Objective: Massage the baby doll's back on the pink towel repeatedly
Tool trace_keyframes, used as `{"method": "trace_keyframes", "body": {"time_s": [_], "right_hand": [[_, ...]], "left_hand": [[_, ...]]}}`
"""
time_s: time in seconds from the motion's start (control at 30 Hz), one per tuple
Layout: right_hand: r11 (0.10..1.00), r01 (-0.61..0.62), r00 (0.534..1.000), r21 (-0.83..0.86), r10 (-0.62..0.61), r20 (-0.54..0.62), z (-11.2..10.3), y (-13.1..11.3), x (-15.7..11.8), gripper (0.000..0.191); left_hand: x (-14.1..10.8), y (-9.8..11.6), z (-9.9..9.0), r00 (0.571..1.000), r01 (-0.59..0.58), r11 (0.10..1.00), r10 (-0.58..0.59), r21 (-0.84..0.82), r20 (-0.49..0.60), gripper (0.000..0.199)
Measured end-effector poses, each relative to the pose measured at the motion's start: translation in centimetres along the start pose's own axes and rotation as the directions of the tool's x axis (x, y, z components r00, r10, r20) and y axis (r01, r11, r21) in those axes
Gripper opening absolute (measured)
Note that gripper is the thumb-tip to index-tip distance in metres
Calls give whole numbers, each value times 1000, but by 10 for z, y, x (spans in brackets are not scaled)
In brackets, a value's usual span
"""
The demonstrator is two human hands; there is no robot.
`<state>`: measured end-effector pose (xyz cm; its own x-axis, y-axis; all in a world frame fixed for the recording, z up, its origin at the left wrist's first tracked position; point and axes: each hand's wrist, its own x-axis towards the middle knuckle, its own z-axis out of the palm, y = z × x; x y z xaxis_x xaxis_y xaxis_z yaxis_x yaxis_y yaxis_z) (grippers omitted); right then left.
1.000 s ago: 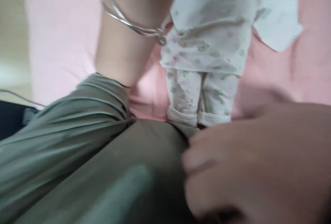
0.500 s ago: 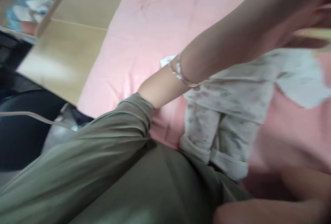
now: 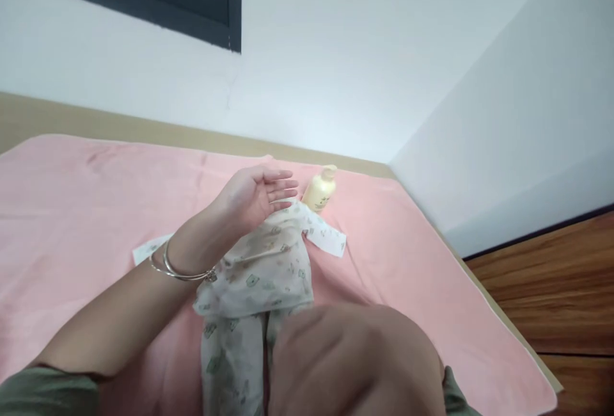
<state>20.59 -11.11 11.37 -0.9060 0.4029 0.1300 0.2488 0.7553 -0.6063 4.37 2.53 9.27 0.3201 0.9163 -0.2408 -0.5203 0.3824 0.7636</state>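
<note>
Your left hand (image 3: 258,198), fingers extended, is nearer the pale-yellow pump bottle (image 3: 318,193), which stands just right of it, past the white, printed cloth outfit (image 3: 259,278); I can't read your blurred right hand's (image 3: 355,365) grip.

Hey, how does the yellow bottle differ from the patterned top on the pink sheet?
The bottle is pale yellow; the top is white with small prints. The bottle is smaller than the top. The bottle looks smooth, with a pump-like head; the top is creased, with sleeves out sideways. Both are on the pink sheet.
</note>
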Motion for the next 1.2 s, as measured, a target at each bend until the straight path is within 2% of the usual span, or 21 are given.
{"method": "trace_keyframes", "body": {"time_s": [0.03, 0.07, 0.1, 0.13, 0.17, 0.2, 0.23, 0.27, 0.3, 0.37, 0.53, 0.63, 0.8, 0.97, 1.07, 1.2], "right_hand": [[999, -42, 989, -32, 37, -141, -5, 4, 1, 20], [992, -106, 951, -61, 83, -298, -12, 10, 2, 22], [979, -188, 881, -80, 132, -455, -19, 18, 4, 23], [954, -287, 774, -82, 181, -607, -28, 30, 5, 26], [910, -410, 613, -62, 225, -757, -36, 44, 6, 26], [862, -506, 453, -21, 244, -858, -45, 59, 8, 27], [809, -587, 334, 22, 266, -904, -53, 75, 9, 30], [757, -651, 246, 55, 279, -928, -60, 90, 10, 35], [718, -693, 191, 73, 280, -941, -65, 105, 11, 40], [695, -714, 199, 84, 317, -927, -69, 127, 13, 48], [699, -713, 386, -54, 328, -862, -64, 153, 22, 58], [667, -735, 445, -120, 341, -828, -62, 162, 27, 64], [576, -798, 473, -177, 416, -777, -60, 169, 32, 64], [497, -826, 492, -264, 408, -770, -56, 168, 34, 63], [447, -848, 474, -284, 402, -783, -54, 167, 34, 63], [430, -862, 449, -268, 404, -797, -51, 166, 35, 60]], "left_hand": [[7, 1, 2, 999, 2, 1000, -2, -23, -32, 29], [14, 1, 5, 999, 14, 999, -17, -49, -48, 35], [20, 2, 8, 998, 39, 996, -43, -76, -46, 40], [26, 4, 12, 997, 67, 993, -71, -101, -28, 45], [31, 5, 17, 995, 96, 987, -96, -127, 1, 50], [35, 6, 22, 993, 119, 981, -116, -152, 29, 54], [38, 6, 27, 990, 139, 975, -131, -175, 52, 58], [42, 7, 32, 987, 155, 968, -143, -195, 75, 61], [45, 6, 36, 984, 171, 962, -154, -211, 93, 64], [51, 5, 45, 978, 196, 952, -172, -234, 120, 68], [68, -2, 53, 982, 176, 941, -149, -290, 113, 73], [74, -4, 54, 982, 176, 936, -148, -303, 114, 73], [79, -4, 54, 974, 209, 910, -162, -357, 156, 73], [74, -2, 47, 973, 214, 906, -165, -366, 159, 72], [54, 4, 35, 981, 183, 923, -147, -339, 129, 70], [13, 14, 19, 987, 147, 948, -121, -281, 109, 65]]}}
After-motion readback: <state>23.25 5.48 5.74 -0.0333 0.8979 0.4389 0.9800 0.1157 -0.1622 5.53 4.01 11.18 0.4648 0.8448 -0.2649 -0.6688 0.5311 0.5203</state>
